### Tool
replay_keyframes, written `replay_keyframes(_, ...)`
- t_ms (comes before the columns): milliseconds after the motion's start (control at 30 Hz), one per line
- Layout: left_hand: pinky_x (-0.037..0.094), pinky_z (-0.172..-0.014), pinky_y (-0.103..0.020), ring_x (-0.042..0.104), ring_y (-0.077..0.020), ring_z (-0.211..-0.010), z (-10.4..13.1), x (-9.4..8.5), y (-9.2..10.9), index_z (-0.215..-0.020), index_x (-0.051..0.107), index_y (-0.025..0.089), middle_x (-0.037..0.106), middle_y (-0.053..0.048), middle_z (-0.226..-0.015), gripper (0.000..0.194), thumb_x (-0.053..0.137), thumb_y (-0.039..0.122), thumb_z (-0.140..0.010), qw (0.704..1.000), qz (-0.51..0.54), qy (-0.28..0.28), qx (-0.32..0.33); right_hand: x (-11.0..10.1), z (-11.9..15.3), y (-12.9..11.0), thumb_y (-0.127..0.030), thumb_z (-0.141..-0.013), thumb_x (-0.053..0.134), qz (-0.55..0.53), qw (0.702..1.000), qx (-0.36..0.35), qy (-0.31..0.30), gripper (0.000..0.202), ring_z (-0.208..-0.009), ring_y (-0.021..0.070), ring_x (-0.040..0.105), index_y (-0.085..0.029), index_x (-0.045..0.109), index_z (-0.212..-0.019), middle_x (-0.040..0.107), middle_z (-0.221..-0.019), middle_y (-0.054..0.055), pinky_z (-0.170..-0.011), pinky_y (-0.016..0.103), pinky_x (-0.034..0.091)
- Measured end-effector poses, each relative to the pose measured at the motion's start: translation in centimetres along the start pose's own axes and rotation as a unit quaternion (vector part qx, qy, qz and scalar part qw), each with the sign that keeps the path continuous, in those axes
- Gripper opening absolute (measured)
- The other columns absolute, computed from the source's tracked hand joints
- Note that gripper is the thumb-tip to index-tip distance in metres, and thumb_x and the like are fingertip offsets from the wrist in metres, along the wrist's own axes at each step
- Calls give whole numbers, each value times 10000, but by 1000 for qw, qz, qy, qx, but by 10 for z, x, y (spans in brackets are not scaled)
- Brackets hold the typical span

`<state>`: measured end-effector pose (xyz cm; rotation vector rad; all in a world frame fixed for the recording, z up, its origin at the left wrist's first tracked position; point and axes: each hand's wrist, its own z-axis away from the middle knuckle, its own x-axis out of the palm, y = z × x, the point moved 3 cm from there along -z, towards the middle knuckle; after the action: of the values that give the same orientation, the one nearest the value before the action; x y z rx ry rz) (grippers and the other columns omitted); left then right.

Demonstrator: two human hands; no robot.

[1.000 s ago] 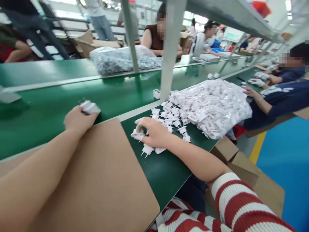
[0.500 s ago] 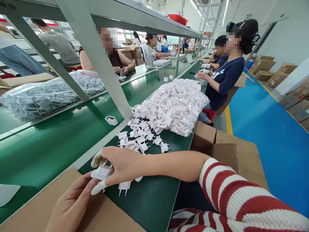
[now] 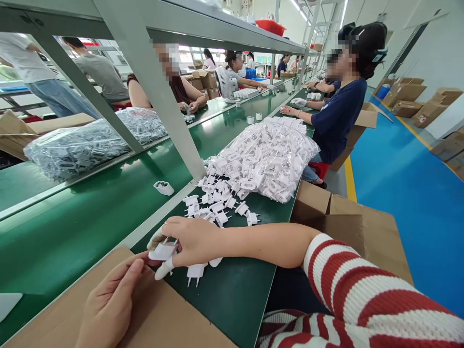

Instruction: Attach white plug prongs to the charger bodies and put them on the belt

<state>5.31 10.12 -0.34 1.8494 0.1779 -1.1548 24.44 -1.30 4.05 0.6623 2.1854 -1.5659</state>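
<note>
My right hand (image 3: pixel 190 241), with white covers on its fingertips, is closed on a white two-pin plug (image 3: pixel 163 251), its pins pointing up. My left hand (image 3: pixel 112 297) lies left of it over brown cardboard (image 3: pixel 159 314). Its thumb rests against the index finger, whose tip reaches behind the plug; whether anything small is pinched there is hidden. Below my right wrist another plug (image 3: pixel 195 273) lies on the green table, pins toward me. Beyond the hand are several loose white plugs (image 3: pixel 217 205), spilling from a clear bag of plugs (image 3: pixel 268 157).
A green belt (image 3: pixel 90 232) runs along the left, carrying a white oval housing (image 3: pixel 164 188). A slanted grey post (image 3: pixel 170 92) stands between belt and table. Open cartons (image 3: pixel 366 227) stand at the right. A co-worker in a dark blue shirt (image 3: pixel 342 113) sits farther along.
My left thumb has drawn back from the plug. The housing has travelled toward me along the belt. The co-worker's hands have lowered to the table. My view has shifted slightly left.
</note>
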Motion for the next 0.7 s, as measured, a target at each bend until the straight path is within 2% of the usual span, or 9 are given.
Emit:
replay_keyframes(67,613,-968,-536,740,-419,-1105,-6,-2,2,-957,756,534,796,94,-1083,281,598,692,-787,996,62,18,-67,0,1,-1,-302,-773,873,-12,1000,11,8,389,-1029,212,639,-234,644,-1080,632,-1073,19,-787,270,505)
replay_keyframes(100,606,-962,-559,733,-430,-1094,-12,-3,3,-1006,741,517,785,71,-1110,319,653,677,-745,994,70,20,-87,0,2,-1,-306,-774,867,-18,1000,17,11,379,-988,203,636,-241,652,-1079,619,-1042,8,-770,266,497)
replay_keyframes(167,570,-1018,-595,713,-443,-1113,-30,-3,9,-1182,704,428,749,-23,-1208,505,653,649,-731,996,21,25,-77,0,4,-4,-266,-796,813,-18,999,29,19,320,-913,188,623,-245,661,-1076,585,-990,-4,-724,262,477)
replay_keyframes(233,467,-1153,-618,653,-461,-1241,-55,-4,18,-1350,645,254,687,-162,-1323,708,610,641,-758,997,-46,48,-43,0,5,-7,-189,-800,737,-5,999,39,27,308,-848,172,604,-235,663,-1095,553,-976,-6,-679,261,456)
replay_keyframes(300,333,-1249,-622,518,-483,-1419,-80,-2,26,-1449,566,84,605,-279,-1426,890,580,679,-787,991,-106,68,-39,0,5,-8,-156,-780,710,2,998,47,32,329,-814,161,592,-226,659,-1098,539,-982,-6,-646,260,442)
replay_keyframes(367,282,-1260,-636,372,-504,-1528,-102,1,32,-1528,459,-7,497,-345,-1532,1062,589,756,-801,987,-131,61,-67,1,4,-6,-180,-766,732,-2,998,48,32,273,-820,159,594,-221,653,-1025,531,-981,-4,-642,256,444)
replay_keyframes(500,316,-1192,-697,285,-579,-1535,-133,10,35,-1588,338,-30,323,-400,-1631,1276,611,899,-757,982,-158,28,-97,6,1,-1,-195,-794,734,-27,998,28,49,132,-883,161,606,-214,618,-853,517,-936,3,-705,246,473)
replay_keyframes(633,351,-1154,-684,363,-601,-1469,-148,23,24,-1443,502,-27,469,-385,-1515,1115,466,915,-847,978,-191,-45,-69,8,0,0,-301,-791,825,-21,997,23,73,243,-869,168,603,-205,627,-895,565,-932,6,-742,266,482)
replay_keyframes(700,369,-1130,-682,388,-594,-1450,-149,26,18,-1411,517,-21,489,-378,-1481,1037,404,876,-902,978,-190,-35,-71,8,1,-2,-341,-792,855,-25,997,21,75,330,-863,156,603,-206,645,-1008,603,-1011,11,-781,270,497)
